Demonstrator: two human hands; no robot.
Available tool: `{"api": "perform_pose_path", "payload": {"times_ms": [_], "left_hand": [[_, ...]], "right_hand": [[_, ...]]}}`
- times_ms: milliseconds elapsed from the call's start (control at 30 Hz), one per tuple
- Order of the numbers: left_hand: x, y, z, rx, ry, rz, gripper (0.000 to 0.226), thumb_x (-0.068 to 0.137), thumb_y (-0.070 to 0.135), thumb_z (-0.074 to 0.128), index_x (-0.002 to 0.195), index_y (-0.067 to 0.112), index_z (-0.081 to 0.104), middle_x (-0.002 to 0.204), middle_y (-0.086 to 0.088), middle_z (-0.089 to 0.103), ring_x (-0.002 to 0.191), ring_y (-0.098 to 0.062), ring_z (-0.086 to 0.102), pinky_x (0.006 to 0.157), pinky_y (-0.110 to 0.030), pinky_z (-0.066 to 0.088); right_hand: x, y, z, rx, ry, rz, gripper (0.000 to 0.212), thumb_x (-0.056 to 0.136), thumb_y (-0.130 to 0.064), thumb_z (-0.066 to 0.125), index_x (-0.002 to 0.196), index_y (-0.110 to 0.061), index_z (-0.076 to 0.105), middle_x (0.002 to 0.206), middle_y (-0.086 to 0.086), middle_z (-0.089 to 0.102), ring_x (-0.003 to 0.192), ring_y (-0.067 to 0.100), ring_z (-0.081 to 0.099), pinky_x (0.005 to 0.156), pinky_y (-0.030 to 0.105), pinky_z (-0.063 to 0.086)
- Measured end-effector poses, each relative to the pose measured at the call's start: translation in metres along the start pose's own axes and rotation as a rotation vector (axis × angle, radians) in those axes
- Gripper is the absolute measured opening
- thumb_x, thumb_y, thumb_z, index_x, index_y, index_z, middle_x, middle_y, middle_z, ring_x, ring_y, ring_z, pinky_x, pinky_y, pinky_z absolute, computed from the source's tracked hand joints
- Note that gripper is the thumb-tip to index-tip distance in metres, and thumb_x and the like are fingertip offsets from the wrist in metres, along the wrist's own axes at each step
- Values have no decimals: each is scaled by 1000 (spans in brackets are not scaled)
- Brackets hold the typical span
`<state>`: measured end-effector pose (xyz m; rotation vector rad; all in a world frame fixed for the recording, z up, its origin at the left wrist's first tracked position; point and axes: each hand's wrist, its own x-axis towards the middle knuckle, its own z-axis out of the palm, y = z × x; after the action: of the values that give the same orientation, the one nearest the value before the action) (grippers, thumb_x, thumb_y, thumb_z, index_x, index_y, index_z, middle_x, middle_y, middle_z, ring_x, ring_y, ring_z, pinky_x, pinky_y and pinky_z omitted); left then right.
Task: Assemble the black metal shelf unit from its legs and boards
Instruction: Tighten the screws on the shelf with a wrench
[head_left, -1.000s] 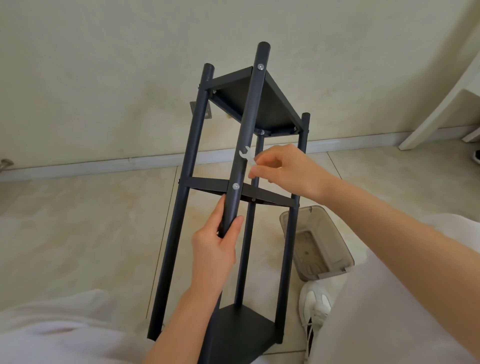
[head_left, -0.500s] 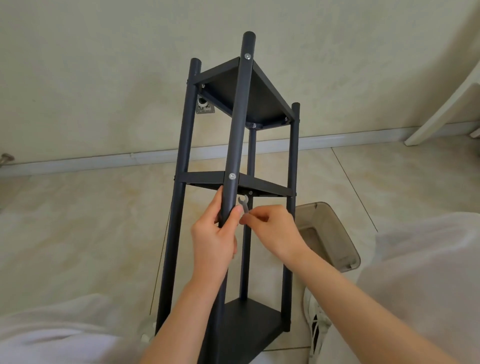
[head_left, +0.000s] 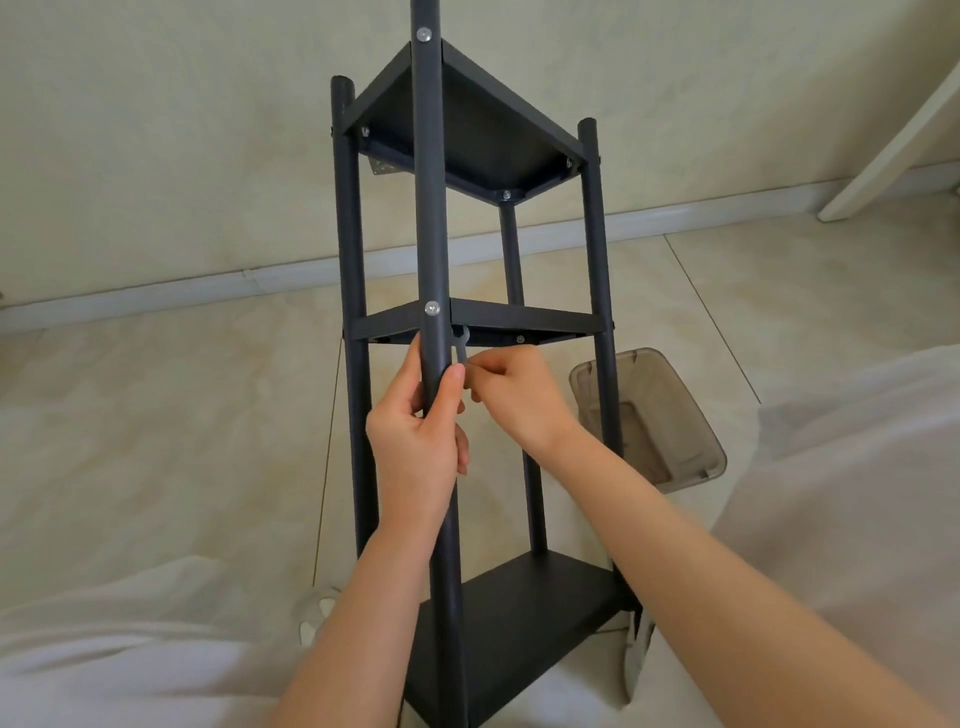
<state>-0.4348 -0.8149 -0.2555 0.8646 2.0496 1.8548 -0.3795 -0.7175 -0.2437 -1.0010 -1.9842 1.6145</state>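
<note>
— What do we see, biggest first?
— A pale, glossy tile floor (head_left: 156, 415). On it, between our knees, is the black metal shelf unit (head_left: 470, 130), which has four round matte legs and three flat boards.
— And to its right?
— One smoky translucent plastic bin (head_left: 660, 426).
— Our hands?
— Our left hand (head_left: 415, 441) wraps fingers and thumb round the near leg (head_left: 430, 208), just under the middle board (head_left: 519, 317). Our right hand (head_left: 519, 400) pinches one small flat silvery wrench (head_left: 460, 345), its head up under that board.
— Smallest?
— Two round silver screw heads (head_left: 431, 308) on the near leg.
</note>
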Motion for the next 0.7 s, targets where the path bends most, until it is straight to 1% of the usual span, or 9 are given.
{"api": "perform_pose_path", "payload": {"times_ms": [100,200,267,367,400,500,600,633,700], "left_hand": [[-1,-1,-3,-1,20,-13,40,100,22,58,140,20,59,65,5,52,37,-18,47,38,-24,40],[0,-2,-7,-1,44,-28,39,101,20,58,139,18,59,67,-1,53,37,-20,47,37,-26,40],[0,-3,-11,-3,49,-28,39,101,19,58,140,19,58,67,-4,52,36,-21,46,37,-26,40],[1,-6,-15,-3,63,-28,39,102,18,57,141,21,58,67,-6,53,35,-21,46,36,-25,40],[1,-7,-16,0,68,-27,38,102,18,56,140,20,58,67,-7,53,35,-20,46,36,-25,40],[1,-11,-18,3,77,-36,37,103,18,56,139,20,59,67,-7,53,34,-19,46,35,-25,39],[0,-15,-20,1,75,-44,36,102,18,56,138,21,60,66,-3,53,34,-19,46,35,-25,39],[0,-16,-20,0,72,-46,36,102,19,56,138,22,60,66,-3,53,34,-20,46,35,-25,39],[-1,-18,-20,-3,67,-53,35,102,20,56,138,21,60,67,-3,53,35,-20,47,35,-24,39]], "right_hand": [[0,5,7,24,0,14,38,94,-13,57,58,-23,64,48,-20,56,52,-4,50,61,18,39],[1,3,11,40,-5,10,33,94,-14,57,63,-20,68,55,-17,59,56,-3,53,62,17,41],[3,-1,14,43,-1,-13,39,93,-13,58,57,-25,63,52,-13,56,55,3,50,60,22,42],[7,-6,18,42,-18,-39,38,91,-13,59,54,-22,61,57,4,56,59,14,49,61,33,44],[8,-6,19,40,-27,-41,38,90,-13,60,53,-19,60,56,5,53,58,13,46,60,31,43],[10,-7,22,26,-26,-36,38,90,-12,59,52,-12,56,47,-5,42,51,8,38,51,17,36],[12,-7,24,13,-17,-59,31,91,-13,58,64,1,63,55,9,49,53,11,39,53,20,37],[12,-7,24,4,-14,-66,30,92,-13,58,66,0,66,59,14,54,54,11,41,53,19,38],[12,-6,24,-13,-2,-73,32,93,-13,58,62,-12,66,58,9,58,52,9,43,49,13,37]]}}
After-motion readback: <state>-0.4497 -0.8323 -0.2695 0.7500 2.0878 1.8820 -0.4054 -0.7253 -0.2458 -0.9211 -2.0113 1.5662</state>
